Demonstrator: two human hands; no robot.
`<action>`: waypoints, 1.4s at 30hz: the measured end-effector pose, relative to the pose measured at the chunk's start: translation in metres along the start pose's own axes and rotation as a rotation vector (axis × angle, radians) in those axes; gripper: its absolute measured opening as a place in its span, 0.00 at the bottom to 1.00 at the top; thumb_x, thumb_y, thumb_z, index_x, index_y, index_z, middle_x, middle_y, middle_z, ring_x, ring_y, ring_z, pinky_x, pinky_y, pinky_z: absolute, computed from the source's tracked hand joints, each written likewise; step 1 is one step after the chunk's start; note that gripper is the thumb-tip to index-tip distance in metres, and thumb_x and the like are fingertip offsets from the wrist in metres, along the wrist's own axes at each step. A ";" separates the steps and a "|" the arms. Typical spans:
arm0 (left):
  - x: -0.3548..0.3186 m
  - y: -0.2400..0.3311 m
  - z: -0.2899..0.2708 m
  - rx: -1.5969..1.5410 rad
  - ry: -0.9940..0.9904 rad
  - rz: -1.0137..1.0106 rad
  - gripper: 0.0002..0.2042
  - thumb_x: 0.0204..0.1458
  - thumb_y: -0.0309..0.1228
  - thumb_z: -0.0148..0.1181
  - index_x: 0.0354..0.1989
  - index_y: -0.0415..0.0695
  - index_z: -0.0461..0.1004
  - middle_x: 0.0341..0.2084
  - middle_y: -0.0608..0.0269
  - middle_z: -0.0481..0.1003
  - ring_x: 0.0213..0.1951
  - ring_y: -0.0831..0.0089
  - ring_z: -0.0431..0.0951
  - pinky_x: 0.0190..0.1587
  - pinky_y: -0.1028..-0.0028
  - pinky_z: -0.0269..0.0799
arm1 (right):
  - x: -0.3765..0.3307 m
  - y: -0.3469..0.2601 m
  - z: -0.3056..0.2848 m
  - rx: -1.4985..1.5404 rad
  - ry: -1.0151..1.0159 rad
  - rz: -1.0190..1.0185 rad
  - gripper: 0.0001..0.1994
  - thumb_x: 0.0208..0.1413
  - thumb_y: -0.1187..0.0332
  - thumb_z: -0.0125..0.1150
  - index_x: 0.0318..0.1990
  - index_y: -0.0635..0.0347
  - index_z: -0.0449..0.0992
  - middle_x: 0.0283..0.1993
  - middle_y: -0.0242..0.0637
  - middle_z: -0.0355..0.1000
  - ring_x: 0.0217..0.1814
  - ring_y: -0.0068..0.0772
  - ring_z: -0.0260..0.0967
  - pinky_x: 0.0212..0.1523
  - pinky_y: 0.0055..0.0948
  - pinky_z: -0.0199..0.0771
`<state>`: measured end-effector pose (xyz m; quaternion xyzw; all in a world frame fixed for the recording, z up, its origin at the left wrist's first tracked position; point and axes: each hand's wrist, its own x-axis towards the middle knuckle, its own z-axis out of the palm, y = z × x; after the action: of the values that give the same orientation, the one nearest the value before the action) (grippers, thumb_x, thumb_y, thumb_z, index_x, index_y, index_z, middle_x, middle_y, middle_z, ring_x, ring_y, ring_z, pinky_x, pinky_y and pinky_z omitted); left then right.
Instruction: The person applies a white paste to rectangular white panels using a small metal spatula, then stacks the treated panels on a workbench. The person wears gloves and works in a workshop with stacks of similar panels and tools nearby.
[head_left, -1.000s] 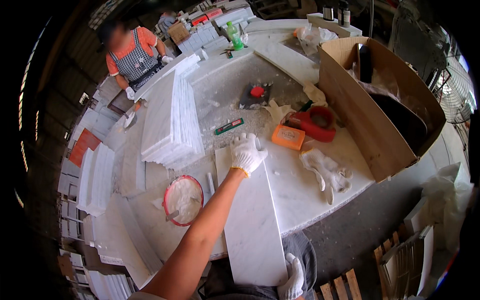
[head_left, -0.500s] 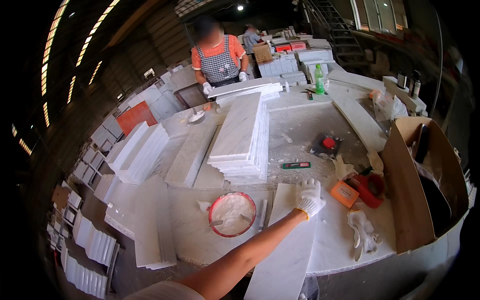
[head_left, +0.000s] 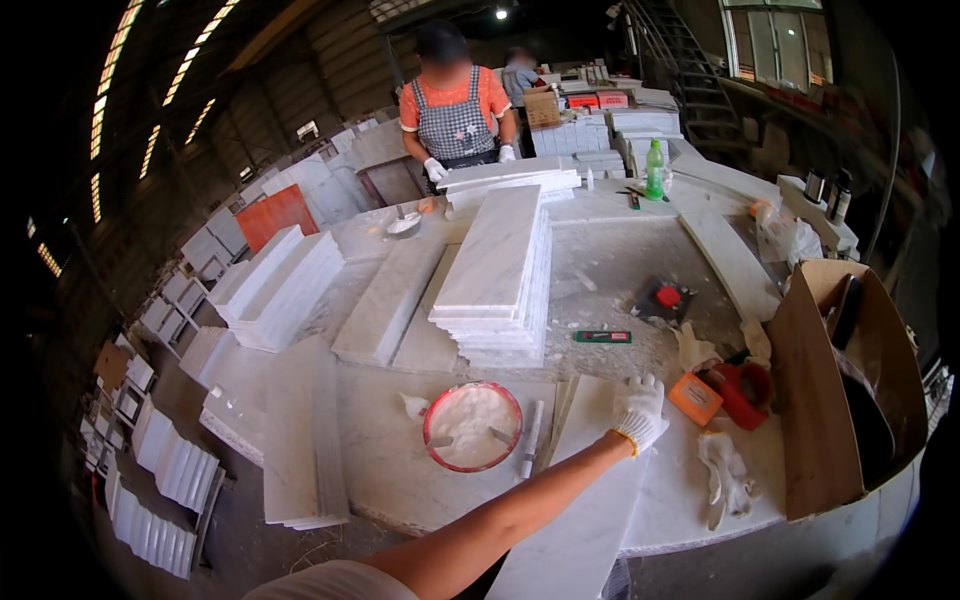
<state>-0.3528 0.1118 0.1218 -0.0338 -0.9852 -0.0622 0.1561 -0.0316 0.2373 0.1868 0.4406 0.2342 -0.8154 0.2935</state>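
Note:
My left hand (head_left: 640, 408), in a white knitted glove with a yellow cuff, grips the far right end of a long white marble slab (head_left: 590, 480). The slab's near end reaches past the table's front edge. Thin edges of other pieces show along its left side. To its left are a slim white bar (head_left: 532, 440) and a red-rimmed tub (head_left: 427, 422) of white paste holding two scrapers. An orange box (head_left: 695, 398) and a red tape dispenser (head_left: 748, 388) lie just right of my hand. My right hand is out of view.
A tall marble stack (head_left: 490, 260) stands mid-table. At right are an open cardboard box (head_left: 830, 400) and loose gloves (head_left: 728, 480). A green box cutter (head_left: 603, 337) lies farther back, beyond it a green bottle (head_left: 654, 170). A person (head_left: 457, 110) stands across the table.
My left hand and the slab have shifted slightly right, exposing more edges along the slab's left side. The view has turned a little, and the person across has moved their gloved hands.

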 end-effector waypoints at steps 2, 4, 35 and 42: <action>-0.002 0.006 -0.006 0.007 -0.010 0.007 0.18 0.40 0.42 0.65 0.37 0.44 0.73 0.38 0.55 0.74 0.42 0.59 0.73 0.45 0.59 0.69 | 0.002 0.001 -0.002 -0.051 -0.012 -0.033 0.23 0.69 0.60 0.49 0.65 0.64 0.67 0.65 0.41 0.67 0.67 0.38 0.61 0.69 0.37 0.59; -0.004 0.006 -0.010 -0.001 -0.018 0.018 0.18 0.42 0.42 0.65 0.37 0.45 0.72 0.39 0.56 0.73 0.43 0.60 0.73 0.47 0.59 0.69 | 0.004 0.002 -0.005 -0.119 -0.035 -0.068 0.23 0.69 0.60 0.50 0.65 0.65 0.67 0.65 0.41 0.67 0.67 0.38 0.61 0.69 0.37 0.59; -0.406 -0.062 -0.132 -0.862 -0.406 -0.406 0.29 0.57 0.47 0.59 0.59 0.37 0.65 0.53 0.40 0.73 0.55 0.48 0.75 0.56 0.56 0.70 | -0.005 0.052 -0.060 -1.342 0.021 -1.066 0.35 0.63 0.55 0.60 0.71 0.67 0.57 0.73 0.56 0.56 0.76 0.52 0.52 0.74 0.39 0.51; -0.389 -0.066 -0.146 -0.614 -0.486 -0.338 0.28 0.54 0.49 0.61 0.46 0.34 0.64 0.36 0.33 0.77 0.39 0.37 0.79 0.42 0.48 0.75 | -0.013 0.071 -0.055 -1.572 0.083 -1.308 0.31 0.60 0.55 0.62 0.66 0.62 0.67 0.71 0.57 0.59 0.75 0.59 0.52 0.74 0.46 0.52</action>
<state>0.0553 0.0090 0.1313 0.0696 -0.9207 -0.3679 -0.1102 0.0552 0.2252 0.1617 -0.0627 0.9074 -0.4154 -0.0114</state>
